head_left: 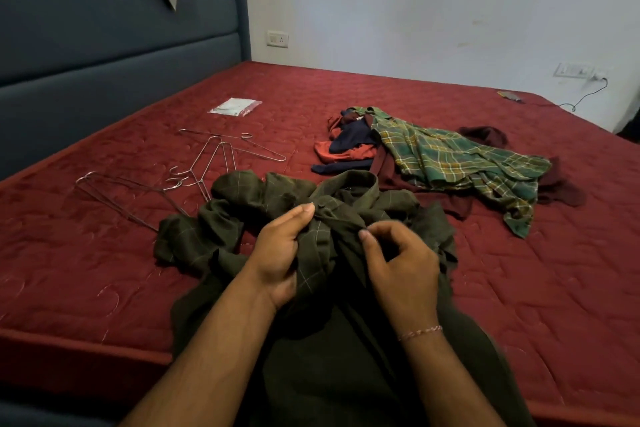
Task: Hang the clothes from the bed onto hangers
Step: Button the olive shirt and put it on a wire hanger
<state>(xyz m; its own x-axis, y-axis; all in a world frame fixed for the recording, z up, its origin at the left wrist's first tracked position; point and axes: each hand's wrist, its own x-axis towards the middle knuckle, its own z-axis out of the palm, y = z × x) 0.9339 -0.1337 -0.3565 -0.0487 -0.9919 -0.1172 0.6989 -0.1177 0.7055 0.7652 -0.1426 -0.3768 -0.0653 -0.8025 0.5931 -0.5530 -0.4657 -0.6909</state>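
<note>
The dark shirt [311,218] hides one hanger's [194,180] end; the shirt's hem is cropped.

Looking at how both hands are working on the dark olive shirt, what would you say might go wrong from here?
1. The olive shirt lies bunched and twisted; the left hand and right hand grip only its front near the collar, so a sleeve may stay tangled.
2. The wire hangers overlap beside it, with the shirt covering one end, so lifting one may drag others along.

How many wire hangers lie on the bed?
4, perhaps more, since they overlap: one thin metal wire hanger farthest, two crossed in the middle, one nearest, partly under the dark olive checked shirt.
</note>
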